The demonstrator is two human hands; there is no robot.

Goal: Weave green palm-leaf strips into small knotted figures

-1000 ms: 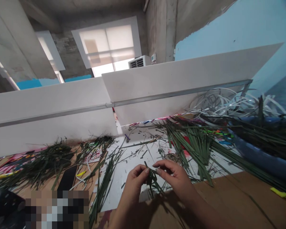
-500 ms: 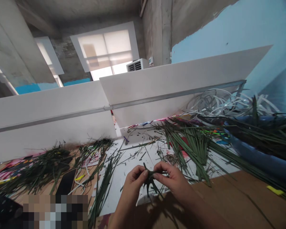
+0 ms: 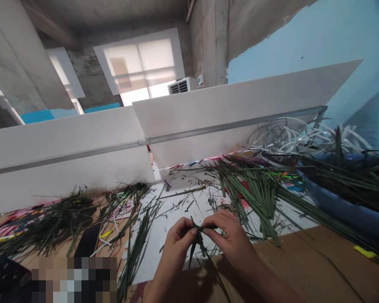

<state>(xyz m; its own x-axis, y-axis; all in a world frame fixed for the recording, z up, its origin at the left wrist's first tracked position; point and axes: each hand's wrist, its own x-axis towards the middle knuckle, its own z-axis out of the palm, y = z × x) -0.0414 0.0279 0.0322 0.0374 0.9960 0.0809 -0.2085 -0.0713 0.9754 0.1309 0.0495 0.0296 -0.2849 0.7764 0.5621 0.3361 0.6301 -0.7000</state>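
Note:
Between my two hands is a small piece of woven green leaf strips (image 3: 199, 239), with loose ends hanging below it. My left hand (image 3: 180, 237) pinches its left side between thumb and forefinger. From the right, my right hand (image 3: 225, 231) pinches a strip at the top of the piece. One long strip trails down toward the bottom edge. A fan of flat green leaves (image 3: 249, 189) lies beyond my right hand. To the left of my left hand rests a narrow bundle of green leaves (image 3: 142, 235).
A blue basin (image 3: 344, 204) of dark leaves stands at right, with coiled white strips (image 3: 281, 136) behind. Leaf scraps litter the white board (image 3: 173, 210). At left are a leaf heap (image 3: 66, 214), a dark phone-like slab (image 3: 87, 240) and a white cable (image 3: 109, 242). White panels (image 3: 240, 101) border the back.
My right hand has shifted slightly, its fingers closer to my left thumb. The woven piece has turned a little, and its hanging ends lie differently, with a long strip now plainer below.

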